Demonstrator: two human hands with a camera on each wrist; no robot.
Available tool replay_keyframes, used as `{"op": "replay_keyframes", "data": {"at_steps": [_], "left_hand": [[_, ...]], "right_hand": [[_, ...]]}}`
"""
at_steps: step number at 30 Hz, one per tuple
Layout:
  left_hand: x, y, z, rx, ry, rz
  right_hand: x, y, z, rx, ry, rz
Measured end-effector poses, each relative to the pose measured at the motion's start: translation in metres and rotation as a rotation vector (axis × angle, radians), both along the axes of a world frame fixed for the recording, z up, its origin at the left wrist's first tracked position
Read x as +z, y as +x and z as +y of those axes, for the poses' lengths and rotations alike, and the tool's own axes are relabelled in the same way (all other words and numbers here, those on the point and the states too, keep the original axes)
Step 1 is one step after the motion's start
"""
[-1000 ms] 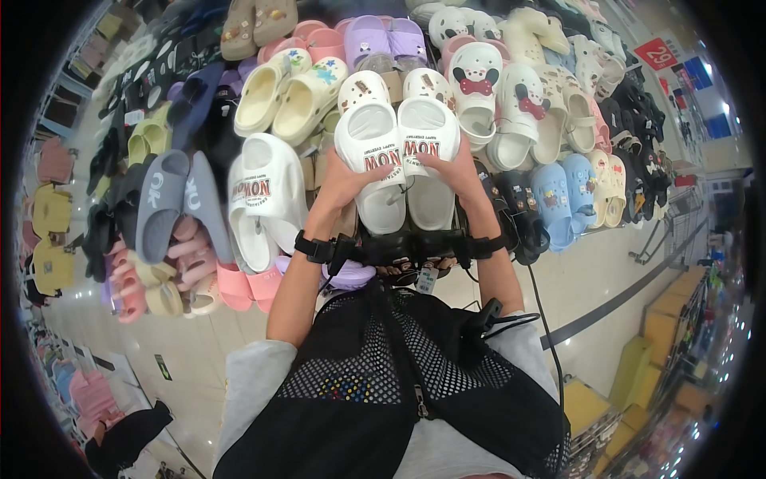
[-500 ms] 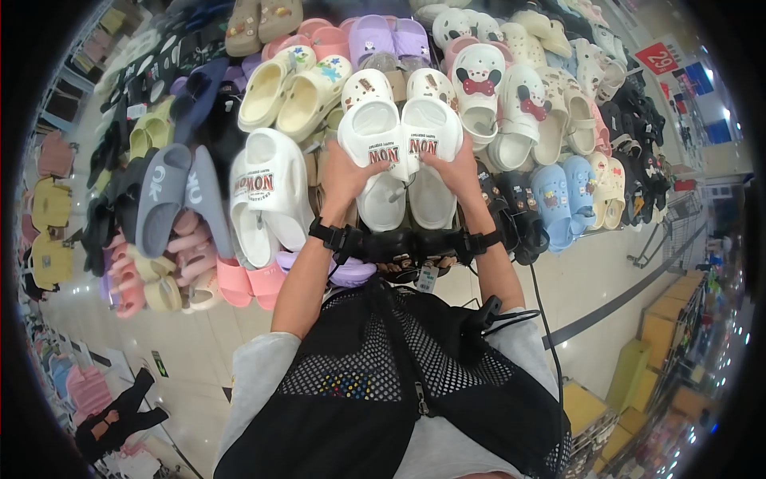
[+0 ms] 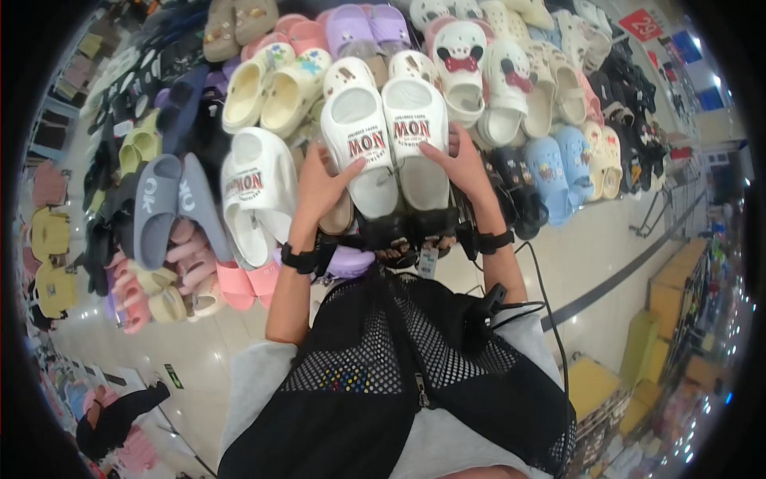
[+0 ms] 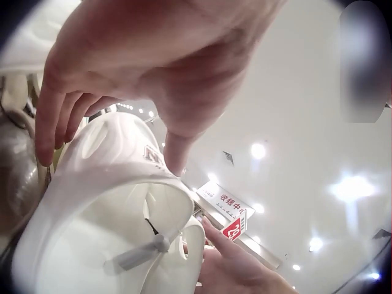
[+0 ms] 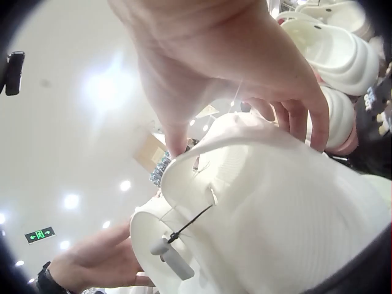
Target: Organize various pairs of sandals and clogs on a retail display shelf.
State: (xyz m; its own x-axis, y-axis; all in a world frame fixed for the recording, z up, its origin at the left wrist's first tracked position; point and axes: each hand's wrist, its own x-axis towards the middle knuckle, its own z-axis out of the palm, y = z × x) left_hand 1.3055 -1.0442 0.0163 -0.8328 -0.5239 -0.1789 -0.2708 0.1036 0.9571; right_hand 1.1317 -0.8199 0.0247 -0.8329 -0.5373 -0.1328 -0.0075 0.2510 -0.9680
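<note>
Item held: a pair of white moulded-foam slide sandals (image 3: 415, 132) with red MON lettering across the straps. It is held up in front of a sloping shoe display, soles towards the person. The two sandals lie side by side, touching, joined by a thin black tie with a small grey plastic tag (image 5: 174, 257).

Left hand (image 3: 319, 188): clamped on the left sandal of the pair. The left wrist view shows the thumb pressed on the strap near the lettering and the fingers (image 4: 49, 135) curled over the outer edge.

Right hand (image 3: 463, 164): clamped on the right sandal in the same manner. The right wrist view shows the thumb on the inner rim of the sole and the fingers (image 5: 309, 122) wrapped round the far edge.

Surroundings, relative to the grip:
- Just left of the left hand hangs a second white MON pair (image 3: 255, 191), with grey slides (image 3: 163, 203) beyond it.
- Above and left are cream clogs (image 3: 271, 84).
- Directly above are white clogs with red bows (image 3: 463, 68) and lilac slides (image 3: 367, 24).
- Right of the right hand are pale blue clogs (image 3: 558, 168).
- Below the wrists is the person's black mesh vest (image 3: 383, 375).
</note>
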Motion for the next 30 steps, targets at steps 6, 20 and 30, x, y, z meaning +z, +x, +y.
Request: {"op": "replay_keyframes", "data": {"at_steps": [6,20,30], "left_hand": [[0.053,0.065,0.026,-0.027,-0.271,-0.375],[0.001,0.048,0.1,-0.694,-0.891,-0.204],[-0.015,0.035,0.1,-0.675,-1.028,-0.149]], "right_hand": [[0.026,0.039,0.072,0.105,0.309,0.173],[-0.013,0.093,0.089,0.395,0.471,0.673],[-0.033,0.095,0.086,0.314,0.493,0.811]]}}
